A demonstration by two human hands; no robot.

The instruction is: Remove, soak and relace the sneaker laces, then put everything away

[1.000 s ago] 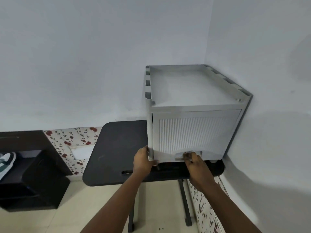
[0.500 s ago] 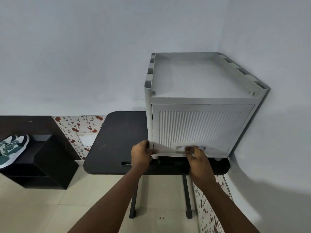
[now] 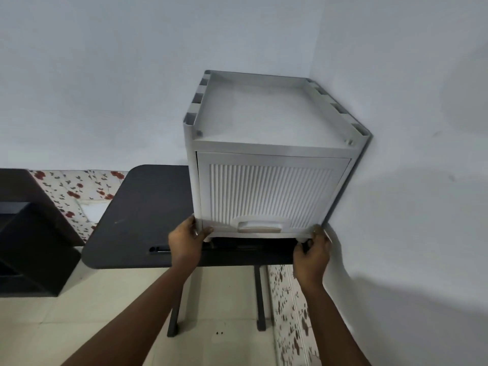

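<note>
A grey-white plastic storage cabinet (image 3: 269, 191) with a ribbed door and a beige handle (image 3: 258, 226) stands on the right end of a black table (image 3: 142, 215), pushed into the room's corner. Its door is closed. My left hand (image 3: 186, 240) grips the cabinet's lower left front corner. Gripping the lower right front corner is my right hand (image 3: 313, 253), fingers curled round the bottom edge. No sneakers or laces are in view.
A dark wooden shelf unit (image 3: 29, 233) stands on the floor at the left. Floral-tiled skirting (image 3: 76, 191) runs along the walls. Grey walls close in behind and to the right of the cabinet. The table's black legs (image 3: 260, 297) stand on cream floor tiles.
My right hand left the door handle and moved right to the cabinet's lower right corner. My left hand stayed at the left corner. The sneaker on the shelf has left the view.
</note>
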